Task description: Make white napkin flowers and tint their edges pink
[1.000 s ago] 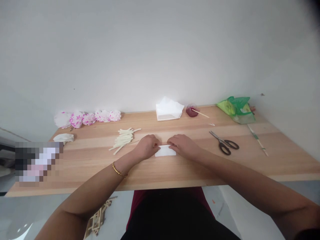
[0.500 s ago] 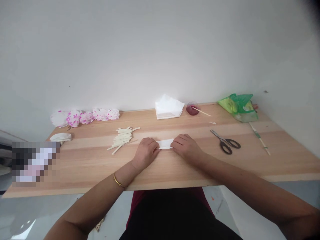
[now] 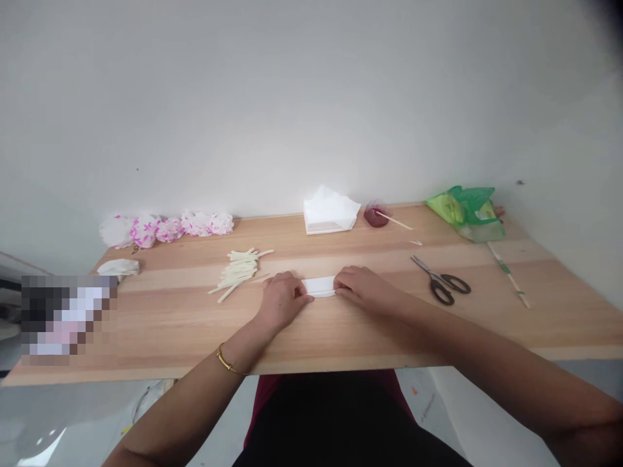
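Observation:
A narrow white folded paper lies flat on the wooden table, with a crease along its near side. My left hand pinches its left end, thumb in front and fingers curled behind. At the right end, my right hand grips it in the same way. Just left of my left hand is a pile of pale cream strips. Black-handled scissors lie partly open to the right of my right hand. Behind the paper stands a white tissue pack.
Pink-and-white crumpled bundles line the back left of the table, near a white wad. At the back right are a dark red ball with a stick, a green bag and a thin taped stick.
Both hands and the paper have come slightly nearer the table's front edge. The paper's near side now shows a folded strip, and the view has shifted a little.

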